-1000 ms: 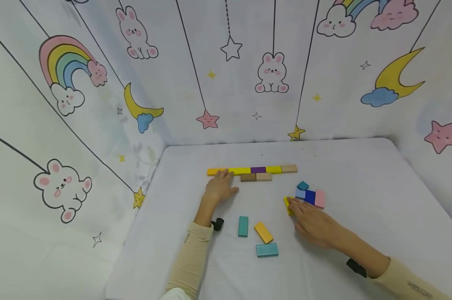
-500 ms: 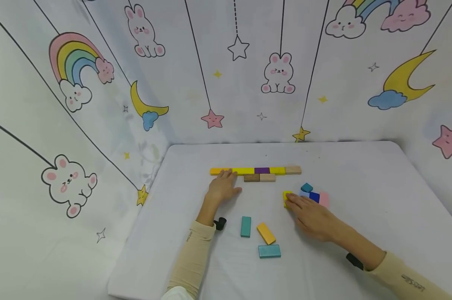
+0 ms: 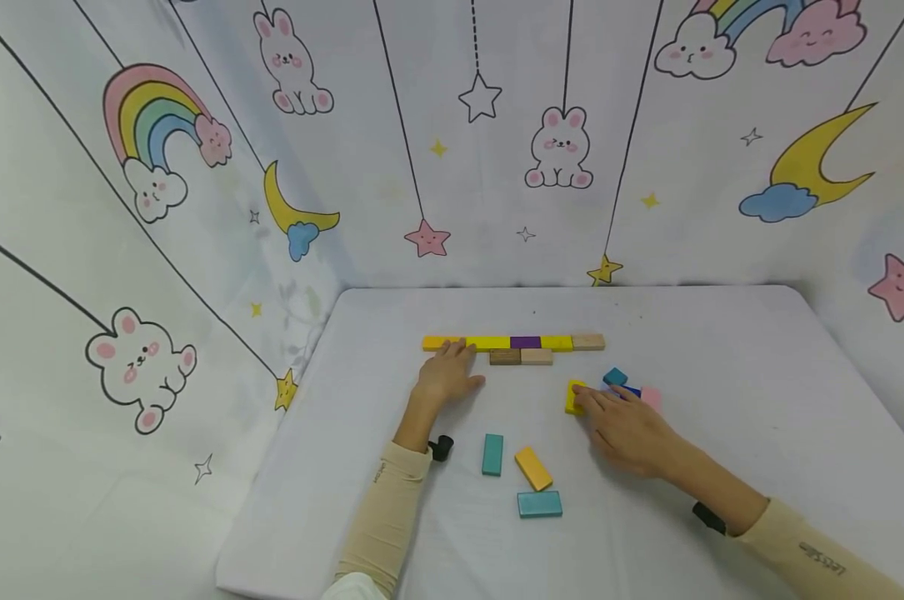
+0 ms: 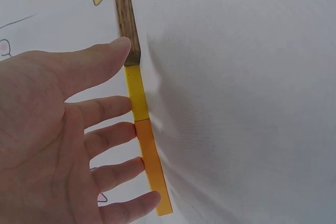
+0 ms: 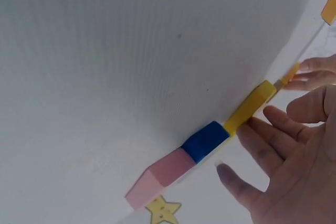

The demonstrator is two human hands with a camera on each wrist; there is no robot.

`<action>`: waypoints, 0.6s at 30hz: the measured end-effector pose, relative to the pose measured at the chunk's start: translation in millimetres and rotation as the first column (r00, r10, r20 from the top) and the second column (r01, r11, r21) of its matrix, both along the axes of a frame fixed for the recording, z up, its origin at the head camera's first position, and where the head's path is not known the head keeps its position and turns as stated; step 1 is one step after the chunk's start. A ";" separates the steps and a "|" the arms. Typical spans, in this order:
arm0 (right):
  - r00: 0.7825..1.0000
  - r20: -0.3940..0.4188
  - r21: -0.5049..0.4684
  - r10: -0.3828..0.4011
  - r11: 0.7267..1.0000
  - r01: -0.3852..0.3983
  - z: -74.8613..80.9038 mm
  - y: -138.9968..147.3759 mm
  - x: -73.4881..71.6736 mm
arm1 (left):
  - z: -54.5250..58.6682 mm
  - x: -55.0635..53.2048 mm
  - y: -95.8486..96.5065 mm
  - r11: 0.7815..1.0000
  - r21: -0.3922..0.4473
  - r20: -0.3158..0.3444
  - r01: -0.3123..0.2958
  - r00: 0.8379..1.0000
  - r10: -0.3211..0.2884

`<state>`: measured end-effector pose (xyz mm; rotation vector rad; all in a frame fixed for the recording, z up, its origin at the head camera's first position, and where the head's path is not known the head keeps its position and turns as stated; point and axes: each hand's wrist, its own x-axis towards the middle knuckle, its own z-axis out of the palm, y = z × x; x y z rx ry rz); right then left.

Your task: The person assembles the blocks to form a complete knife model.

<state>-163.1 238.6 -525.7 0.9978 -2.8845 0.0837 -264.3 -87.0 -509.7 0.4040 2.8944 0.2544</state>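
Note:
My left hand [image 3: 446, 375] rests with fingers stretched at the left end of a row of blocks. In the left wrist view its fingertips touch the orange block [image 4: 153, 163] and the yellow block [image 4: 137, 94] beside it; the thumb lies near a dark brown wooden block [image 4: 127, 22]. The right hand [image 3: 631, 429] lies palm down, its straight fingers touching a loose yellow block [image 3: 572, 402]. Partly under that hand are a dark blue block [image 5: 206, 141] and a pink block [image 5: 160, 174]. Just behind them sits a small teal block [image 3: 615, 377].
The back row also has a purple block [image 3: 525, 342] and a pale wooden block [image 3: 588, 342]; two wooden blocks lie along its front. Nearer me on the white table [image 3: 309, 517] lie two teal blocks, one upright [image 3: 492, 455] and one sideways teal block [image 3: 539, 504], plus an orange-yellow block [image 3: 533, 468].
The right hand has slid the loose yellow block a little left and away from me, and the block has turned straighter. My left hand stays at the row. The head view has shifted slightly.

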 end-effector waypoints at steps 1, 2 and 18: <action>1.000 -0.001 0.002 -0.001 1.000 0.001 0.5 0.3 -0.4 | 1.1 1.4 0.0 1.000 0.000 -0.003 -0.001 1.000 0.001; 1.000 -0.007 0.000 0.003 1.000 -0.003 1.4 0.6 -0.4 | 1.2 1.5 -0.1 1.000 -0.002 -0.003 -0.001 1.000 0.001; 0.995 -0.084 0.021 0.059 0.998 -0.057 -9.5 3.6 -8.2 | 3.4 1.0 -0.4 1.000 -0.011 -0.003 0.007 1.000 -0.007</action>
